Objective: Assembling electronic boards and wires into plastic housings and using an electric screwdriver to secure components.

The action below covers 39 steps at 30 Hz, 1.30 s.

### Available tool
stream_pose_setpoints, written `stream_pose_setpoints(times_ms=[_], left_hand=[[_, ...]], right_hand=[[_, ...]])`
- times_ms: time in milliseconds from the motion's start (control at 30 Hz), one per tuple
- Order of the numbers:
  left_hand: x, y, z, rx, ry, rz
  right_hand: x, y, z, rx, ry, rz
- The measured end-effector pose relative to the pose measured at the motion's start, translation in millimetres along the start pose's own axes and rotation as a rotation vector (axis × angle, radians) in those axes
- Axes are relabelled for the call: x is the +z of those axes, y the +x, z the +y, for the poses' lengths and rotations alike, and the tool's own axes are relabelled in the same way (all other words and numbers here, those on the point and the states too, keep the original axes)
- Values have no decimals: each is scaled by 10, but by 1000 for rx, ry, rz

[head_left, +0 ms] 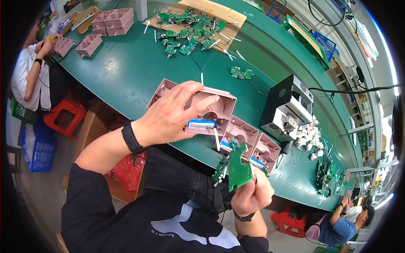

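My left hand (166, 111) grips a pink plastic housing (225, 101) at the table's near edge, its fingers spread over the top. Inside that housing lies a blue cylindrical part (201, 124) with a white label, perhaps a battery. My right hand (255, 195) pinches a green circuit board (239, 170) by its lower corner, in front of the housings. Beside the held housing, to its right, stand a second pink housing (244, 130) and a third pink housing (270, 148), each with a blue part inside. More green boards (219, 170) hang by the table edge, partly hidden.
Many loose green boards (190, 29) lie on cardboard at the back. A black and silver machine (284, 107) stands on the right, near white connectors (310, 137). Other pink housings (114, 21) sit far left. People work at both ends; red stools (65, 116) stand below.
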State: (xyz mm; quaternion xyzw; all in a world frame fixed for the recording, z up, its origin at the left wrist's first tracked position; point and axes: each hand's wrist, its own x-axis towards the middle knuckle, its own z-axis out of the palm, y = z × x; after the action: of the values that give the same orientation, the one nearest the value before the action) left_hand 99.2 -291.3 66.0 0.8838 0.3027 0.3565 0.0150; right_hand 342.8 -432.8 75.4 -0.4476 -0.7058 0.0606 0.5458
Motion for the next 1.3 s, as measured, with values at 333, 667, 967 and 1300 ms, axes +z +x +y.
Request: stream_pose_setpoints(times_ms=[333, 667, 967, 1300], left_hand=[[-4, -4, 35, 60, -95, 218], [-77, -30, 192, 7, -138, 174], [-120, -62, 207, 12, -85, 159], [-153, -41, 304, 47, -27, 114]], right_hand=[[7, -45, -92, -451, 101, -152], [-7, 5, -195, -348, 24, -95], [53, -21, -198, -153, -78, 9], [11, 79, -244, -132, -102, 66]])
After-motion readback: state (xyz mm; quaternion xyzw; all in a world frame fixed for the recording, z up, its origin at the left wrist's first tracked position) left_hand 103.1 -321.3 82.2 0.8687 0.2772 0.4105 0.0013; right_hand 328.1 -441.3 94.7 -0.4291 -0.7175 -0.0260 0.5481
